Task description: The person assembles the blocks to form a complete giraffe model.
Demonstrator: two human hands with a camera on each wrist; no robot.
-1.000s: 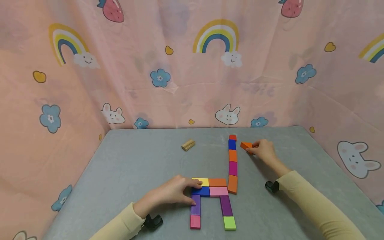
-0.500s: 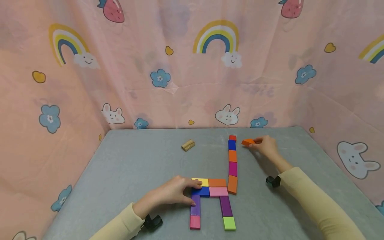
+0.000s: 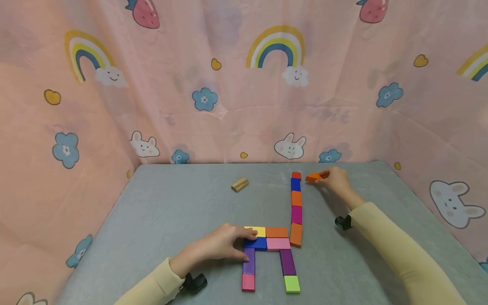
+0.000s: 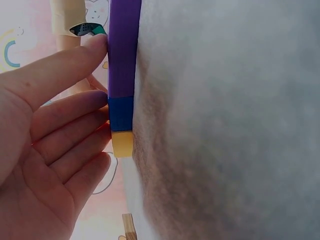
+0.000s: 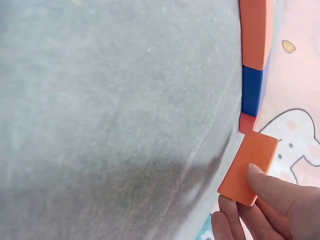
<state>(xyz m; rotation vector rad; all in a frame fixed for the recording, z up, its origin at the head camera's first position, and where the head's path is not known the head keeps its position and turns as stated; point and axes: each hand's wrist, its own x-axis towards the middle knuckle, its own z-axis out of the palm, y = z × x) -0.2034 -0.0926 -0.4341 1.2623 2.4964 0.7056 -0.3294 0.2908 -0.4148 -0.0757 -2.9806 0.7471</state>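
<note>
Between thumb and fingers, my right hand (image 3: 338, 186) pinches an orange block (image 3: 312, 178), just right of the far end of a column of blocks. The right wrist view shows the orange block (image 5: 236, 175) raised off the table, near the column's red end block (image 5: 247, 123). That column runs red, blue (image 3: 295, 184), orange, magenta (image 3: 296, 214), orange. My left hand (image 3: 219, 243) rests against the left side of the block figure, touching the yellow (image 3: 261, 231), blue (image 3: 259, 244) and purple (image 3: 249, 262) blocks with extended, slightly bent fingers.
An orange block (image 3: 277, 232) and a pink block (image 3: 278, 244) lie right of the yellow and blue ones. Legs end in a pink-red block (image 3: 248, 283) and a lime block (image 3: 292, 284). Wooden pieces (image 3: 239, 184) lie farther back. A patterned curtain (image 3: 228, 123) borders the grey table (image 3: 171, 203).
The orange block in my right hand has turned and shifted slightly toward the table's far edge, staying right of the column. My left hand has not moved.
</note>
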